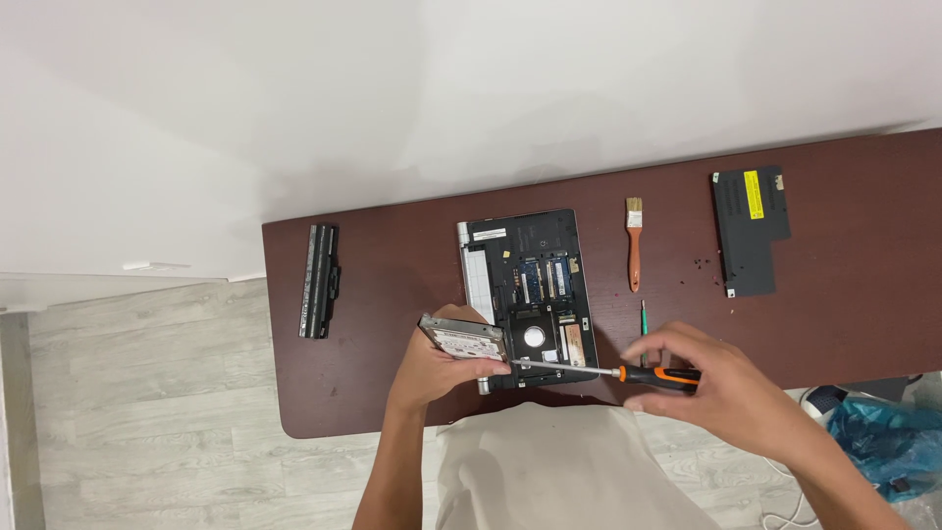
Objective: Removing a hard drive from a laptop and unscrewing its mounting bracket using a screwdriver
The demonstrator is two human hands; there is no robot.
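Note:
An opened laptop (535, 285) lies bottom-up on the dark brown table (392, 294), its inner boards showing. My left hand (432, 368) holds a silver hard drive (463, 341) tilted just above the laptop's near left corner. My right hand (702, 383) grips a screwdriver with an orange and black handle (657, 376). Its metal shaft points left and its tip meets the edge of the hard drive.
A black laptop battery (320, 281) lies at the table's left end. A small paintbrush with an orange handle (634, 245) and a thin green tool (644, 322) lie right of the laptop. A black cover panel (750, 230) with loose screws nearby sits far right. A blue bag (883, 437) is on the floor.

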